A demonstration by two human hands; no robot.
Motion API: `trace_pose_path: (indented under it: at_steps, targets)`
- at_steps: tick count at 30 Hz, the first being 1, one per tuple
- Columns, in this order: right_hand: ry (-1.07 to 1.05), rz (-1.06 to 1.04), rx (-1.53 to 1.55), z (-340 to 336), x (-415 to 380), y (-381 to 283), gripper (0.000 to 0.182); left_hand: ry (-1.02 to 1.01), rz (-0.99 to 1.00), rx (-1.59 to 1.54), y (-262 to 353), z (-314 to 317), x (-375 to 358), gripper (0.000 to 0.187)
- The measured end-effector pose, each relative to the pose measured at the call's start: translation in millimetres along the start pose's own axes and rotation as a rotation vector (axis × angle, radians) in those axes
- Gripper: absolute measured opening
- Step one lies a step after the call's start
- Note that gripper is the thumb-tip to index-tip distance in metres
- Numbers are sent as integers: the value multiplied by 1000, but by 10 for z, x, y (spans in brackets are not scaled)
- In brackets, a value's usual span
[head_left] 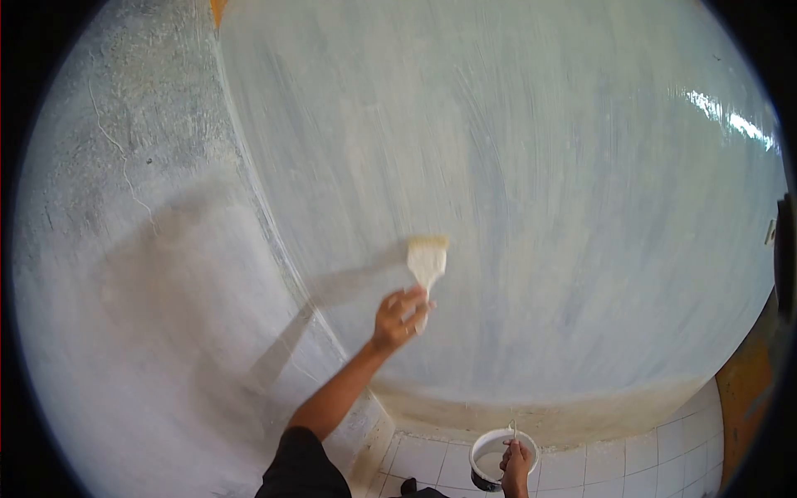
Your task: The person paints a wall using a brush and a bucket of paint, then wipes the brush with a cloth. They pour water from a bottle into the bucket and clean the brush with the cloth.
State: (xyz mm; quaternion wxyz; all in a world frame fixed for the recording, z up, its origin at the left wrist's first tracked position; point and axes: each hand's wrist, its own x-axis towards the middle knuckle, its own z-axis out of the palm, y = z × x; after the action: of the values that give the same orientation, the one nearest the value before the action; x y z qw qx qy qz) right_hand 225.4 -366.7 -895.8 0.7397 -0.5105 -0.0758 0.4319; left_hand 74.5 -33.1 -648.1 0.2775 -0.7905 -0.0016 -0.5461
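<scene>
My left hand (403,319) is wrapped around the handle of a wide, whitish paintbrush (427,259). The brush points upward, its yellowish bristle end at the streaky grey-white wall (531,207); whether the bristles touch the wall is hard to tell. Low in the view, my right hand (515,466) is closed on the wire handle of a bucket (477,455) with a white rim and dark outer side. Pale liquid shows inside the bucket, and the right hand covers part of its rim.
A second, rougher grey wall (166,290) with a crack meets the painted wall in a corner on the left. White floor tiles (606,458) run below. An orange-brown panel (743,398) and a wall socket (770,232) are at the right edge.
</scene>
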Motion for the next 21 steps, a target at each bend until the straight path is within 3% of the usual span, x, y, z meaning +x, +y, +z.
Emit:
trace_pose_path:
  at_steps: [3, 6, 9, 12, 13, 16, 17, 19, 21]
  targets:
    - [-3, 13, -1, 45, 19, 23, 25, -136, -15, -31, 438, -140, -321, 25]
    - [5, -22, 1, 97, 56, 37, 28, -286, -163, -283, 647, -162, -376, 24]
    - [28, -16, -4, 154, 131, 75, 27, -412, -436, -459, 461, -133, -87, 20]
    - [161, -163, -210, 11, 411, 539, 30, -513, -555, -722, -4, -178, 592, 25]
    - [118, -126, -195, 130, 255, 312, 26, -449, -464, -747, -156, -168, 819, 16]
    - [70, 24, 275, 18, 499, 619, 25, -545, -392, -732, -585, -335, 1611, 16]
    - [167, -97, 5, 135, 380, 504, 25, -576, -404, -710, -685, -452, 1940, 16]
    - [181, -83, -1, 269, 256, 331, 25, -549, -267, -582, -1007, -583, 2517, 19]
    - [215, -134, -11, 447, 122, 163, 26, -485, -263, -431, -1264, -789, 3119, 21]
